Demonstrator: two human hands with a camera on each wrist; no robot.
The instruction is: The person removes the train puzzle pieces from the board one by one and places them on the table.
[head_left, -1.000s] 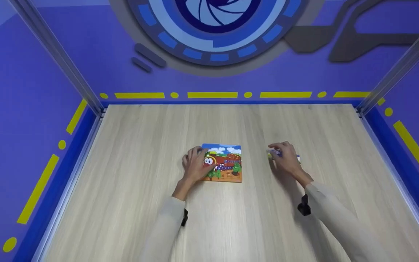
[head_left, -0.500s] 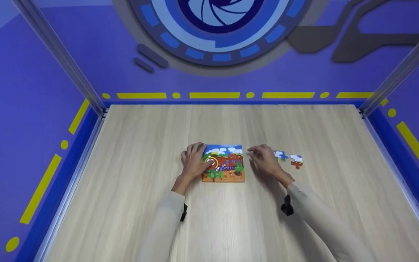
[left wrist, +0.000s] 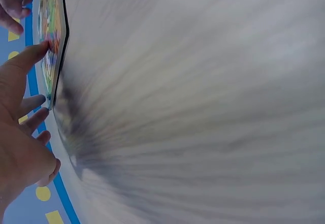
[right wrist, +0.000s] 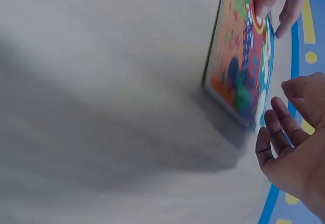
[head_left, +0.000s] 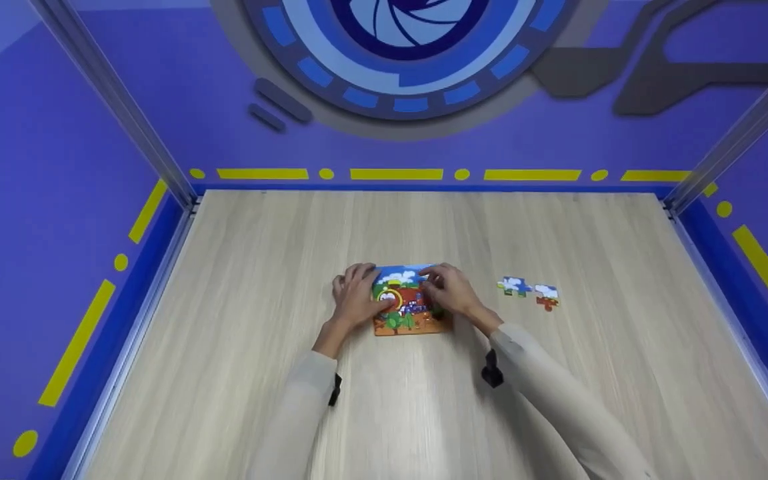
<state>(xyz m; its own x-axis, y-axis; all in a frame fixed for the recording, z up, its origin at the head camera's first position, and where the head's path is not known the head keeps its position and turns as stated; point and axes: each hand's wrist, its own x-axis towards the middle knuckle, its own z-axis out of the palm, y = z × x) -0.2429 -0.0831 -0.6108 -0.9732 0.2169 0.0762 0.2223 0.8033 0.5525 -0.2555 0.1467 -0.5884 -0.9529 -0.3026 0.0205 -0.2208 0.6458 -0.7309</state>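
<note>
A square jigsaw puzzle with a cartoon red train lies flat on the table in the head view. My left hand grips its left side, thumb on the printed face and fingers along the edge; the left wrist view shows that thumb on the picture. Over the puzzle's upper right part is my right hand, fingers loosely bent. Nothing shows between those fingers in the right wrist view. Two loose puzzle pieces, one blue and white and one white and red, lie to the right.
The pale wooden table extends around the puzzle on all sides. Blue-purple panels with yellow markings close off the back and both sides. Metal posts stand at the back corners.
My right hand has moved left from the loose pieces to over the puzzle's upper right part, uncovering those pieces. The left hand has stayed at the puzzle's left side.
</note>
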